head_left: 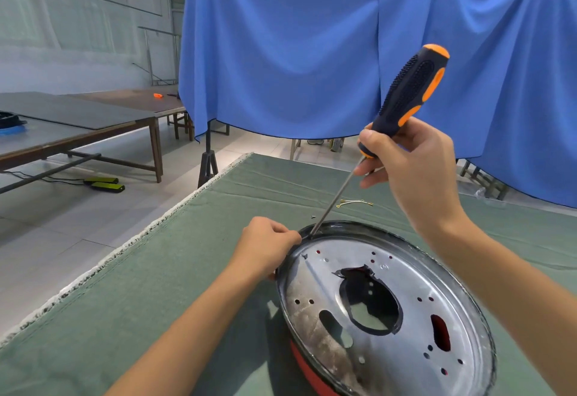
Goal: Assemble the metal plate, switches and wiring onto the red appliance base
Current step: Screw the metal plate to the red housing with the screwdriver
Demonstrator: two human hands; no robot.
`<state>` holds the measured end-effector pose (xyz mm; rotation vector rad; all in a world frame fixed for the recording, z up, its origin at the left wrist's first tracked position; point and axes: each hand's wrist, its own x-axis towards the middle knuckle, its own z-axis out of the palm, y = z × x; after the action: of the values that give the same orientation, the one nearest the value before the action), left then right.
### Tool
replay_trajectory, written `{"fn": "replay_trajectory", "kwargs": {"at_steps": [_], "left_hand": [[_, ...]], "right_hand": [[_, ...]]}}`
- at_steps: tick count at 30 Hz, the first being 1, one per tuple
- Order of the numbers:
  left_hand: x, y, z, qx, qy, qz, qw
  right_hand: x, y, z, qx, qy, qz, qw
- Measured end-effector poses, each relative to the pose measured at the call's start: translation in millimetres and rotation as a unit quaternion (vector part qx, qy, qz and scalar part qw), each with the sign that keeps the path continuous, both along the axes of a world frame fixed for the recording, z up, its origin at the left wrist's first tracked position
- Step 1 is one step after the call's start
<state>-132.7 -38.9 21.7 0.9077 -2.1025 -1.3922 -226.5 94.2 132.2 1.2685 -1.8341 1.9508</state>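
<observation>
A round metal plate [402, 327] with several holes lies in the red appliance base [307, 367], whose red side shows only at the lower left. My left hand [265, 245] grips the plate's far-left rim, fingers curled. My right hand [415, 164] holds a black and orange screwdriver [409, 89] by the lower handle. Its shaft slants down to the plate's far rim, beside my left fingers. A short wire with brass terminals [354, 203] and a small screw [313, 217] lie on the cloth beyond the plate.
The work table is covered by a green cloth [187, 270], its left edge running diagonally. A blue curtain [296, 52] hangs behind. Other tables [78, 127] stand at the left, with a stand leg [207, 164] on the floor.
</observation>
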Motion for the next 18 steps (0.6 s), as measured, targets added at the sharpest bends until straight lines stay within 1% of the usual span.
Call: {"fn": "replay_trajectory", "kwargs": {"at_steps": [2,4,5,6,7,9,10,11,14,15,18], "left_hand": [[1.5,-1.4,-3.1,-0.018,-0.027,0.002,0.999],[2.5,-2.2,-4.6,-0.044,-0.030,0.000,0.999],[4.0,-1.9,-4.9,-0.071,-0.027,0.005,0.997],[6.1,-0.6,-4.3,-0.118,-0.026,0.016,0.993],[8.4,1.3,-2.7,-0.184,-0.025,0.028,0.982],[11.3,3.2,1.0,-0.333,-0.004,0.011,0.943],[11.6,3.9,4.6,-0.391,-0.004,-0.021,0.920],[11.9,4.7,8.7,-0.433,-0.026,-0.058,0.899],[7.8,5.4,17.2,-0.501,-0.136,-0.134,0.844],[6.0,5.3,18.6,-0.515,-0.161,-0.145,0.829],[1.7,7.3,20.6,-0.545,-0.210,-0.148,0.798]], "right_hand": [[-1.7,2.0,-1.0,-0.013,0.001,-0.005,1.000],[-3.6,3.7,-3.0,-0.021,0.000,-0.011,1.000],[-4.4,4.3,-4.8,-0.024,-0.001,-0.016,1.000],[-5.5,4.7,-7.0,-0.027,-0.002,-0.022,0.999],[-7.0,5.2,-9.5,-0.030,-0.002,-0.031,0.999],[-10.1,5.4,-14.6,-0.032,-0.008,-0.048,0.998],[-11.3,5.4,-17.2,-0.034,-0.015,-0.053,0.998],[-12.4,5.5,-20.2,-0.038,-0.026,-0.052,0.998],[-15.2,6.3,-31.9,-0.049,-0.069,-0.035,0.996],[-15.8,6.5,-36.3,-0.049,-0.080,-0.032,0.995],[-17.1,6.9,-46.2,-0.050,-0.100,-0.026,0.993]]}}
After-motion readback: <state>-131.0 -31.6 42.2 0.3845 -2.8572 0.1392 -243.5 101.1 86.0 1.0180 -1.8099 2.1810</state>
